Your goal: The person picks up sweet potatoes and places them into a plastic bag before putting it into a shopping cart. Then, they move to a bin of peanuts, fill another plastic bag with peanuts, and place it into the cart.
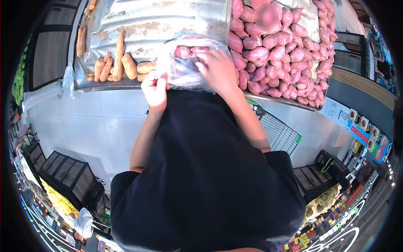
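Note:
A clear plastic bag (184, 82) rests at the display's front edge, its mouth facing up. A few red-skinned sweet potatoes (183, 52) lie inside it. My left hand (155, 90) is closed on the bag's left rim, thumb against fingers. Over the right side of the bag's mouth is my right hand (220, 71), its fingers apart and pointing into the bag, close to the sweet potatoes. Some of its fingertips are hard to make out. To its right is a large heap of red-skinned sweet potatoes (277, 54).
Several carrots (119, 56) lie along the left part of the metal display tray (138, 27). A roll of plastic bags (42, 95) hangs at the tray's left corner. Below the sweet potato heap stands a shopping cart (277, 130). Black crates (69, 174) sit on the floor behind left.

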A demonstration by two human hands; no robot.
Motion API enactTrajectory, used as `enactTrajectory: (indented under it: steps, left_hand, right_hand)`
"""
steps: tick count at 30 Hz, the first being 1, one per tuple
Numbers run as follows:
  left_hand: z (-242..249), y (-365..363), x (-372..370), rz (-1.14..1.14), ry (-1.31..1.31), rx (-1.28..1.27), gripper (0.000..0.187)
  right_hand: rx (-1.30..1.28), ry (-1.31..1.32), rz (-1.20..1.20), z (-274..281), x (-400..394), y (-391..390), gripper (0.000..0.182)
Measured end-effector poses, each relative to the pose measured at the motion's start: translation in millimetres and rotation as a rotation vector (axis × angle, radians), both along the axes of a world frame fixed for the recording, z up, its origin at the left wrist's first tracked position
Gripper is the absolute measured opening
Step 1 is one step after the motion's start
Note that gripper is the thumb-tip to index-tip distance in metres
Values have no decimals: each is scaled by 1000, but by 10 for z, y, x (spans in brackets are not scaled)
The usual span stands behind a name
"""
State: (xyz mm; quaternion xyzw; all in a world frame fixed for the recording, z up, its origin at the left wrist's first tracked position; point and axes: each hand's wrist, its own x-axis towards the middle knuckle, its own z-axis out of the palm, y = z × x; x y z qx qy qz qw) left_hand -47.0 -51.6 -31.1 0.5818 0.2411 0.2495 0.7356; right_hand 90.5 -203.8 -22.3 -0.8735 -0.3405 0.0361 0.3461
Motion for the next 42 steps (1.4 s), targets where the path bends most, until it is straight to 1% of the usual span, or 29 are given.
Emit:
enactTrajectory:
  steps: [2, 3, 5, 6, 7, 9, 10, 11, 13, 14, 16, 17, 19, 22, 26, 29, 31, 32, 33, 35, 36, 38, 39, 41, 42]
  left_hand:
    - [-64, 18, -25, -43, -6, 36, 5]
    - [-86, 12, -32, -50, -14, 44, 5]
    - [-67, -24, -45, -6, 46, 54, 6]
    - [-53, -32, -47, 6, 60, 66, 10]
    - [-49, -28, -43, -6, 47, 65, 10]
    - [-56, -15, -63, -5, 60, 72, 13]
    - [-68, -2, -69, -10, 59, 69, 14]
    - [-82, 4, -74, -13, 59, 63, 14]
    - [-88, 19, -64, 7, 36, 43, 14]
    - [-82, 31, -68, -3, 46, 34, 14]
    - [-101, 45, -65, -15, 32, 22, 13]
    - [-105, 44, -57, -29, 14, 19, 13]
    - [-85, 33, -35, -24, 25, 7, 11]
    - [-62, 17, 4, -17, 5, 10, 10]
    - [-50, 31, 13, -33, 18, 9, 7]
    - [-71, 55, -8, -34, 8, 38, 7]
    - [-81, 46, -33, -37, 15, 50, 7]
    - [-88, 42, -31, -39, 12, 39, 7]
    - [-92, 39, -27, -42, 8, 28, 8]
    - [-91, 33, -30, -38, 7, 21, 8]
    - [-89, 31, -28, -35, 5, 15, 7]
    - [-82, 25, -13, -20, 2, 22, 7]
    - [-79, 17, -17, -10, 4, 28, 7]
    - [-98, 22, -37, -22, 9, 15, 7]
    - [-100, 24, -38, -37, 10, 4, 8]
  right_hand:
    - [21, -126, 115, -169, 52, 281, 29]
    - [28, -135, 109, -232, 40, 385, 29]
    - [-163, -249, 89, -341, 28, 556, 34]
    - [-263, -364, 85, -358, 8, 629, 35]
    - [-267, -374, 72, -424, -3, 703, 35]
    - [-467, -417, 41, -470, -30, 770, 40]
    - [-399, -389, 41, -439, -33, 729, 38]
    - [-405, -389, 39, -405, -55, 656, 38]
    - [-144, -92, 77, -166, -75, 472, 36]
    - [-151, -89, 82, -25, -98, 373, 36]
    - [18, -33, -86, 230, -116, 154, 36]
    - [11, -35, -82, 290, -103, 30, 36]
    - [9, -73, -302, 377, -45, -209, 40]
    - [28, 20, -477, 231, 90, -515, 40]
    - [-5, 7, -511, -44, 231, -800, 43]
    - [-15, -52, -494, -61, 282, -793, 43]
    - [-180, -29, -489, 2, 268, -752, 43]
    - [-221, -64, -481, -12, 282, -737, 44]
    - [-221, -65, -480, -29, 303, -720, 44]
    - [-261, -180, -455, -58, 349, -690, 44]
    - [-261, -182, -452, -41, 377, -671, 44]
    - [-40, 15, -473, 13, 456, -616, 43]
    - [-41, 17, -468, 71, 501, -564, 43]
    - [157, 93, -485, 186, 589, -437, 43]
    - [173, 28, -468, 176, 644, -386, 42]
